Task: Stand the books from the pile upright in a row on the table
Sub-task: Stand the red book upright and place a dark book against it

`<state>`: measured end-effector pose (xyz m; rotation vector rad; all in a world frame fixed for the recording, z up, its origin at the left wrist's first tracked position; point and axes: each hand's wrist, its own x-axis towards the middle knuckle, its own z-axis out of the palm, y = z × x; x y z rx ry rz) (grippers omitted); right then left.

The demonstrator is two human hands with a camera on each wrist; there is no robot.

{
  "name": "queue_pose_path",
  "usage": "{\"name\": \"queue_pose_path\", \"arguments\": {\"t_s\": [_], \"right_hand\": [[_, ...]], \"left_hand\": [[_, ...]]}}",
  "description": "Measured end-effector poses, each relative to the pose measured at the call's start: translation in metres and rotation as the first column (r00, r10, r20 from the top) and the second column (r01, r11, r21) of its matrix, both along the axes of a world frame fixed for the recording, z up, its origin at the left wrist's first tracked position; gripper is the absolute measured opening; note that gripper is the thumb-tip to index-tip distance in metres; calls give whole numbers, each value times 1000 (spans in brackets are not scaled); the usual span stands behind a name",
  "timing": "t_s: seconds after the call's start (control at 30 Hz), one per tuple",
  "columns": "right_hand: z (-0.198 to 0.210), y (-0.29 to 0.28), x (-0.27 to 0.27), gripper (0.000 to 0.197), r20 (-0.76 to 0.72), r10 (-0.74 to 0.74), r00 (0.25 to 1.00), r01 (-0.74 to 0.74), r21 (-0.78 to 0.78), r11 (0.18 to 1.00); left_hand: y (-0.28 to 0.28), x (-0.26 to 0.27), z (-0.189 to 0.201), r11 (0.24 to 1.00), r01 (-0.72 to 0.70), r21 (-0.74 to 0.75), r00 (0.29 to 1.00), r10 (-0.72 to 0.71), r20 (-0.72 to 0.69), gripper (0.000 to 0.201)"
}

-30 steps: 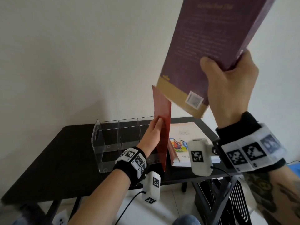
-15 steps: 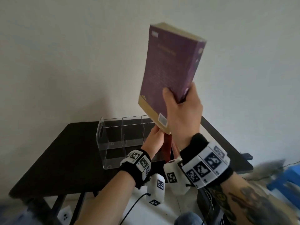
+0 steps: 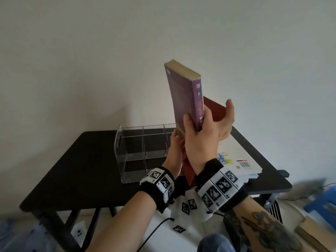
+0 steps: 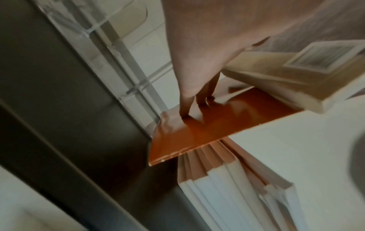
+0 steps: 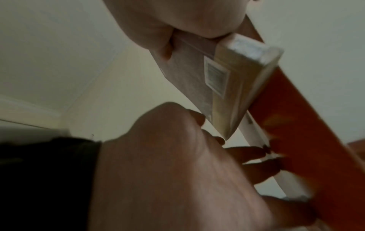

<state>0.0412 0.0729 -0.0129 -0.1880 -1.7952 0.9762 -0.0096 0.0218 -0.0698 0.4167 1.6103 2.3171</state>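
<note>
My right hand (image 3: 207, 122) grips a thick purple book (image 3: 185, 99) near its lower end and holds it upright in the air, spine towards me, thumb on its left cover. Just behind it a thin red book (image 3: 216, 111) stands on edge on the black table (image 3: 81, 170). My left hand (image 3: 175, 148) presses straight fingers (image 4: 184, 109) flat against the red book (image 4: 197, 129), and the cover's lower pages fan out. The purple book's tan lower end (image 5: 237, 87) hangs beside the red cover (image 5: 306, 125), above my left hand (image 5: 177, 164).
A clear acrylic divider rack (image 3: 138, 148) stands on the table left of the hands. A pile of flat books (image 3: 238, 159) lies at the table's right end. A blue stool (image 3: 321, 200) is on the floor to the right.
My right hand has brought the purple book down from high overhead and turned it upright, spine towards me, close beside the red book. My left hand stays against the red book.
</note>
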Motion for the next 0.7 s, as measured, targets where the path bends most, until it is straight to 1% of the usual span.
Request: {"name": "queue_pose_path", "arguments": {"t_s": [0.07, 0.13, 0.2, 0.23, 0.27, 0.3, 0.33, 0.37, 0.43, 0.47, 0.5, 0.57, 0.63, 0.7], "right_hand": [[-6, -1, -1, 24, -3, -24, 1000, 24, 5, 1000], [-11, -1, -1, 27, -24, 17, 1000, -17, -1, 1000], [-14, -2, -1, 31, -50, 77, 996, -77, -10, 997], [-15, -2, 0, 32, -61, 104, 993, -105, -15, 994], [-17, -2, 0, 32, -61, 135, 989, -137, -23, 990], [-18, -1, 1, 30, -47, 168, 985, -170, -37, 985], [-19, 0, 3, 28, -26, 196, 980, -197, -49, 979], [-21, 1, 4, 27, 0, 215, 977, -215, -56, 975], [-23, 3, 5, 29, 67, 236, 969, -232, -61, 971], [-22, 4, 6, 31, 98, 246, 964, -241, -64, 969], [-21, 5, 7, 33, 120, 259, 958, -252, -69, 965], [-16, 7, 8, 35, 137, 265, 954, -256, -82, 963], [-14, 10, 8, 38, 148, 239, 960, -233, -58, 971], [-15, 12, 8, 39, 166, 232, 959, -226, -52, 973]], "left_hand": [[0, -2, -1, 1000, 20, 8, 1000, -20, -18, 46], [1, -2, -3, 1000, 14, -28, 999, -14, -32, 52], [1, -4, -6, 997, -5, -72, 999, 2, -53, 70], [1, -5, -7, 997, -12, -82, 999, 8, -42, 81], [1, -7, -9, 996, -19, -83, 999, 16, -36, 87], [1, -8, -9, 997, -13, -78, 999, 10, -38, 86], [2, -7, -8, 997, 1, -75, 999, -4, -37, 80], [2, -5, -7, 999, 14, -48, 999, -15, -30, 70], [2, -1, -6, 1000, 20, 11, 1000, -20, -7, 42], [3, 1, -6, 999, 30, 20, 1000, -30, 5, 33], [3, 2, -7, 999, 44, 17, 999, -45, 15, 31], [4, 5, -11, 995, 97, -7, 994, -96, 43, 33], [4, 8, -14, 993, 116, -33, 989, -112, 92, 40], [4, 10, -18, 993, 115, -25, 982, -109, 155, 50]]}}
